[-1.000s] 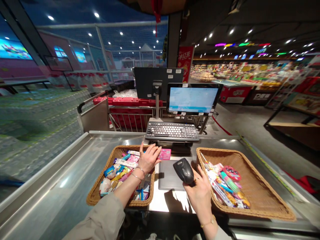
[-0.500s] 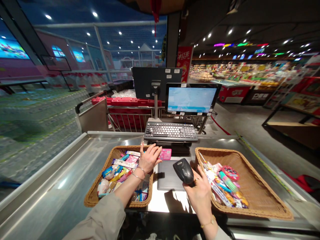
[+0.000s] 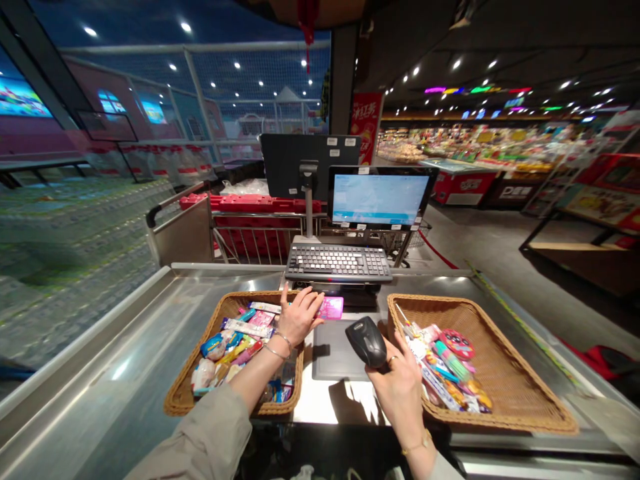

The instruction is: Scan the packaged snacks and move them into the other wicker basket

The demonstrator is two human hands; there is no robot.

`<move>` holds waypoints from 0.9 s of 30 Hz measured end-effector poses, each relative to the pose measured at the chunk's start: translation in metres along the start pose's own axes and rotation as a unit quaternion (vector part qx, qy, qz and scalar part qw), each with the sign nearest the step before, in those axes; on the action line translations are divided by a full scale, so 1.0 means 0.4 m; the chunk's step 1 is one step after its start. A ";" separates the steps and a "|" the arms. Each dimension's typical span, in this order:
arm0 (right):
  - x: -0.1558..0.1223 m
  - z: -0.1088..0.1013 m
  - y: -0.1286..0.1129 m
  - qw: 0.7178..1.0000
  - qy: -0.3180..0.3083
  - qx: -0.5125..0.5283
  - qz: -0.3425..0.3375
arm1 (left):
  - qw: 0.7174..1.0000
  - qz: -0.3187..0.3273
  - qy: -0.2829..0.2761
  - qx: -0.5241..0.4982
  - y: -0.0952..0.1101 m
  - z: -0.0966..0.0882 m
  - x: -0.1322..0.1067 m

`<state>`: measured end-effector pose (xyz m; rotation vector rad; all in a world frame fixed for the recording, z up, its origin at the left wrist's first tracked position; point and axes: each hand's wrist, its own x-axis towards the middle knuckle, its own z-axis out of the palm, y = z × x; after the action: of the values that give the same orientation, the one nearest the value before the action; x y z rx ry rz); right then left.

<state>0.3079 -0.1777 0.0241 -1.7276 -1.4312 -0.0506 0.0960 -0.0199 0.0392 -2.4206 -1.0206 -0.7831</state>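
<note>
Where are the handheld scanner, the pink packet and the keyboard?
handheld scanner (image 3: 367,341), head view, on the top of its black head.
pink packet (image 3: 331,307), head view, on the part showing past the left hand's fingertips.
keyboard (image 3: 338,261), head view, on the middle of its keys.

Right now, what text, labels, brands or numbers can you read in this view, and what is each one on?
No text is legible in this view.
Red banner by the pillar: large pale characters, too blurred.
Red display counter: white logo, unreadable.
Monitor: screen text too small.
White stickers on the rear display: too small.
Keyboard: key legends unreadable.
Pink packet in the left hand: print blurred.
Scanner in the right hand: no marking visible.
</note>
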 end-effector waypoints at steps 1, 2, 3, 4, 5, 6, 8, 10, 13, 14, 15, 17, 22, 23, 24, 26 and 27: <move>0.000 -0.002 0.001 1.000 -0.002 0.000 -0.002 | 1.000 0.000 0.000 0.000 0.001 0.000 0.001; -0.001 -0.003 0.001 1.000 -0.004 0.001 -0.004 | 1.000 0.000 0.000 0.000 0.002 0.000 0.002; -0.001 -0.005 0.001 1.000 -0.005 0.002 -0.006 | 1.000 -0.001 0.001 0.001 0.003 0.001 0.003; -0.002 -0.007 0.001 1.000 -0.006 0.002 -0.006 | 1.000 0.000 0.002 0.001 0.004 0.001 0.004; -0.003 -0.009 0.000 1.000 -0.009 0.002 -0.006 | 1.000 0.001 0.002 0.002 0.005 0.001 0.004; -0.003 -0.010 0.000 1.000 -0.011 -0.001 -0.006 | 1.000 0.001 0.003 0.002 0.006 0.002 0.005; -0.004 -0.013 -0.001 1.000 -0.016 -0.005 -0.007 | 1.000 0.003 0.005 0.002 0.008 0.003 0.005; -0.005 -0.014 -0.001 1.000 -0.020 -0.008 -0.008 | 1.000 0.003 0.005 0.000 0.009 0.004 0.006; -0.005 -0.015 0.001 1.000 -0.017 -0.007 -0.006 | 1.000 0.004 0.003 -0.002 0.010 0.004 0.006; -0.004 -0.016 0.002 1.000 -0.014 -0.006 -0.006 | 1.000 0.003 0.003 -0.001 0.011 0.004 0.006; -0.003 -0.017 0.003 1.000 -0.010 -0.004 -0.007 | 1.000 0.003 0.002 0.000 0.012 0.003 0.007; -0.002 -0.020 0.003 1.000 0.000 -0.002 -0.010 | 1.000 0.002 0.002 0.004 0.014 0.002 0.009; 0.000 -0.032 0.005 1.000 0.015 -0.013 -0.008 | 1.000 0.004 0.001 -0.002 0.023 -0.001 0.018; -0.001 -0.034 0.007 1.000 0.018 -0.013 -0.006 | 1.000 0.005 0.002 -0.004 0.026 -0.001 0.021; -0.001 -0.037 0.010 1.000 0.019 -0.012 -0.005 | 1.000 0.007 0.004 -0.007 0.029 -0.001 0.024; -0.003 -0.041 0.017 1.000 0.019 -0.010 0.000 | 1.000 0.011 0.009 -0.013 0.036 0.001 0.030; -0.003 -0.043 0.022 1.000 0.019 -0.009 0.003 | 1.000 0.013 0.012 -0.015 0.039 0.002 0.033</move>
<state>0.3225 -0.1891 0.0290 -1.7364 -1.4018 -0.0931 0.1154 -0.0229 0.0447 -2.4398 -0.9731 -0.8219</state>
